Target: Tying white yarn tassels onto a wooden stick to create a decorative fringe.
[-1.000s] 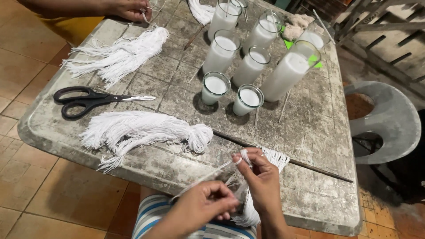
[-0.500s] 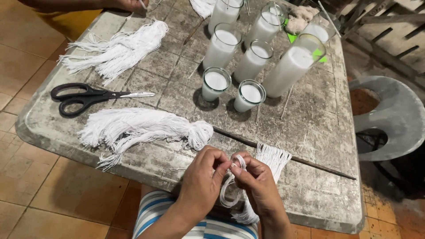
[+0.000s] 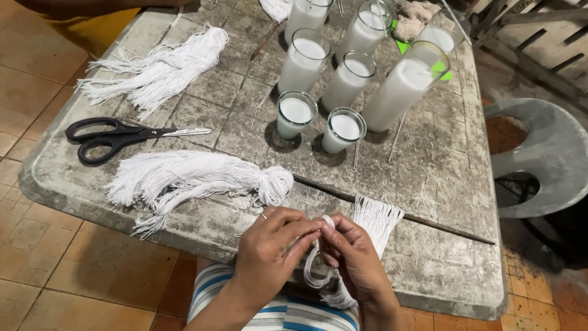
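The left hand [image 3: 269,245] and the right hand [image 3: 352,257] met at the near edge of the tabletop [image 3: 429,184]. Both pinched a loop of white string [image 3: 318,257] between their fingertips. A big bundle of white strings [image 3: 190,181] lay just beside them, with black scissors [image 3: 116,136] and glasses of white wax [image 3: 318,119] farther back.

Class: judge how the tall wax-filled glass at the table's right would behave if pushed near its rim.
The tall glass looks narrow for its height, so it would probably tip rather than slide. Filled with white wax, it is likely heavy. Being glass, it may break against the neighbouring small glass.
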